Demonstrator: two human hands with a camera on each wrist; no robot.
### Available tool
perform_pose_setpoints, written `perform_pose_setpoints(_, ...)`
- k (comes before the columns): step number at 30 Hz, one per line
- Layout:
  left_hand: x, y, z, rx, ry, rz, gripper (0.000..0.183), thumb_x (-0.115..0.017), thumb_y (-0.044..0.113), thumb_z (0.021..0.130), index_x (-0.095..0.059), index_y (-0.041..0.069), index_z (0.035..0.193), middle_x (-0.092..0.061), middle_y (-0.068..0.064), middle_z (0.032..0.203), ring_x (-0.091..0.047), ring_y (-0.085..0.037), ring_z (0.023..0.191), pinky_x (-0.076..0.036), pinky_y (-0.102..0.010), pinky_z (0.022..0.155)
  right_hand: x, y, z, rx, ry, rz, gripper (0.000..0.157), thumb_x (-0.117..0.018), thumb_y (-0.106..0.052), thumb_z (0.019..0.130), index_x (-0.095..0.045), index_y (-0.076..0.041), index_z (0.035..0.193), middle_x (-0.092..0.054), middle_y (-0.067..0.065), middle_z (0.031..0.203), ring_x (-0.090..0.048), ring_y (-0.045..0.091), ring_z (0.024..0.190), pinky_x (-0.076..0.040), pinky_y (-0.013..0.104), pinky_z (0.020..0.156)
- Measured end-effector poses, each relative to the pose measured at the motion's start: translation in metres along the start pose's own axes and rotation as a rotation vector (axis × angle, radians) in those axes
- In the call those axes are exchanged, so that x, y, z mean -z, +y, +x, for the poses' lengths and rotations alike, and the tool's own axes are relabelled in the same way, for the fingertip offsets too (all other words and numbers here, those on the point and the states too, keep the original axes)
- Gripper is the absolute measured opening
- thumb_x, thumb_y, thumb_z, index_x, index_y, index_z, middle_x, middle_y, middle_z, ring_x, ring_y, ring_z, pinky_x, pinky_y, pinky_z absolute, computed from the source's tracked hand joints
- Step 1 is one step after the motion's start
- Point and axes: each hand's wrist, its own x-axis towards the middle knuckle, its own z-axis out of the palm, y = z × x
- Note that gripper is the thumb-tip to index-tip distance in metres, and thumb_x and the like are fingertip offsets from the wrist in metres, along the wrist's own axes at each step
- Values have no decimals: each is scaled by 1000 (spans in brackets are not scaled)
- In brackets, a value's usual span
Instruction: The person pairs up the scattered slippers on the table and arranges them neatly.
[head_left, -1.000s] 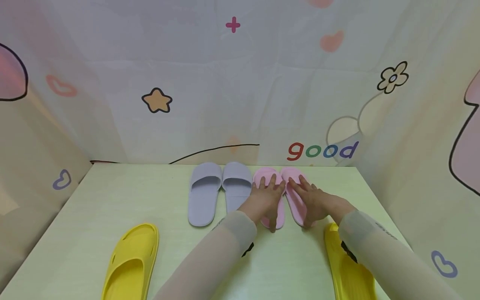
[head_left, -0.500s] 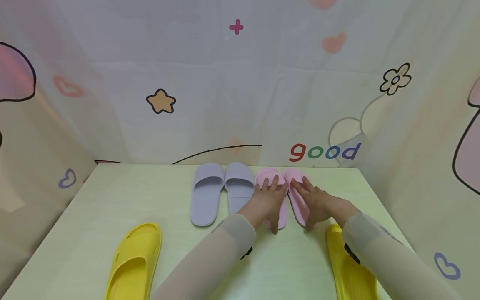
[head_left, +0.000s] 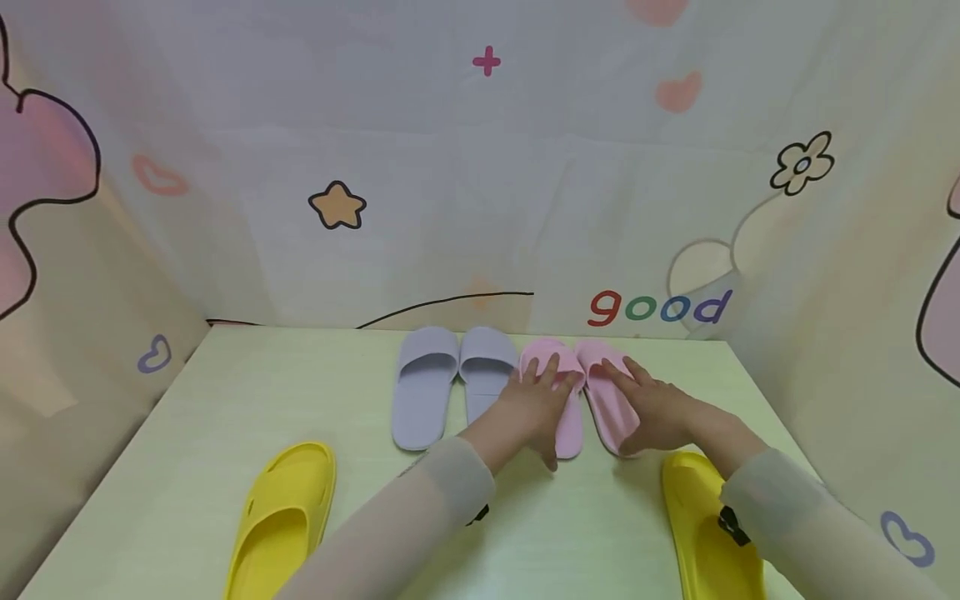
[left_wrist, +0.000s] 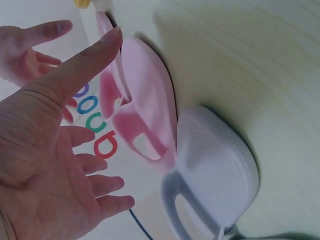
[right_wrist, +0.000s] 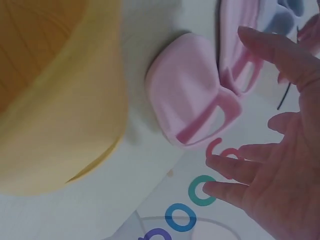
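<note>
A pair of pink slippers lies at the back of the table, right of centre. Over the left pink slipper (head_left: pixel 572 433) hovers my left hand (head_left: pixel 531 410), fingers spread and holding nothing. My right hand (head_left: pixel 660 412) is beside the right pink slipper (head_left: pixel 613 410), its fingertips overlapping the strap in the head view; its fingers are extended too. In the right wrist view, a gap shows between the right hand (right_wrist: pixel 270 170) and the pink slipper (right_wrist: pixel 185 85). Left of the pink pair stand two lilac slippers (head_left: pixel 420 408), the right one partly hidden by my left hand.
One yellow slipper (head_left: pixel 288 492) lies at the front left of the table (head_left: pixel 187 433). Another yellow slipper (head_left: pixel 690 492) lies at the front right, partly under my right forearm. A printed curtain (head_left: pixel 450 208) rises behind the table's back edge.
The whole scene has shifted slightly rightward in the head view. My right hand has moved a little to the right, away from the pink slipper; the slippers keep their places.
</note>
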Motion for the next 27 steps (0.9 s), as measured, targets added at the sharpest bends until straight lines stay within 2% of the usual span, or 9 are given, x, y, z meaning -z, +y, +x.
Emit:
perform_pose_setpoints(6, 4, -11, -19, 10, -6, -22, 134, -97, 53, 64, -16, 27, 168, -5, -9, 176, -13, -37, 162, -21, -54, 130, 6, 2, -14, 5, 58, 21, 115, -87, -33, 82, -13, -19, 168, -11, 31, 170, -33, 67, 141, -35, 80, 107)
perform_pose_setpoints(13, 4, -35, -47, 19, 6, 20, 134, -94, 59, 64, -18, 23, 167, -9, -12, 176, -16, -40, 161, -25, -57, 128, 5, 2, -32, 37, 98, 35, 109, -85, -38, 83, -19, -14, 167, -16, 32, 168, -35, 63, 142, -34, 76, 110)
perform_pose_setpoints(19, 3, -54, -70, 12, 9, -7, 127, -89, 62, 71, -16, 22, 168, -7, -11, 176, -11, -40, 161, -22, -59, 128, -5, 9, -47, 58, 151, 48, 107, -85, -41, 83, -24, -11, 165, -22, 33, 166, -37, 64, 141, -37, 77, 107)
perform_pose_setpoints(27, -1, -85, -112, 41, 3, -69, 116, -87, 62, 74, -28, 21, 165, -20, -10, 174, -18, -41, 160, -21, -62, 127, -19, 19, -69, 84, 187, 74, 105, -85, -45, 82, -30, -6, 162, -31, 33, 161, -42, 61, 138, -42, 74, 104)
